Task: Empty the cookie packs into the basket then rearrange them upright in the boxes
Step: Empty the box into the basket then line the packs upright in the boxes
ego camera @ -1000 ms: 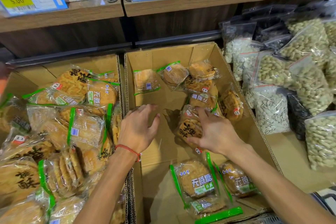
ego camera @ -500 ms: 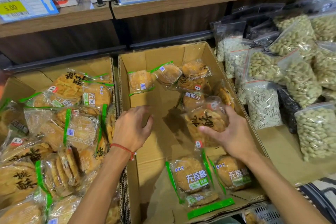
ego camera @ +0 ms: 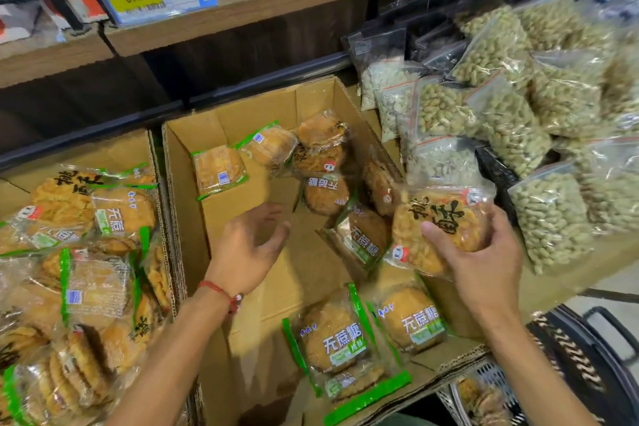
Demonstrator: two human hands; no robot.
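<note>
Here the right hand (ego camera: pixel 484 263) is clamped on a clear cookie pack (ego camera: pixel 439 228), thumb across its printed face, held above the right wall of the open cardboard box (ego camera: pixel 242 287). The pack's flat face tilts up toward the camera, its long axis running from lower left to upper right. The left hand (ego camera: pixel 249 245) hovers over the box's bare floor, fingers spread and holding nothing. Green-edged packs (ego camera: pixel 332 339) lie flat at the near end; a basket (ego camera: pixel 491 391) sits at the lower right.
</note>
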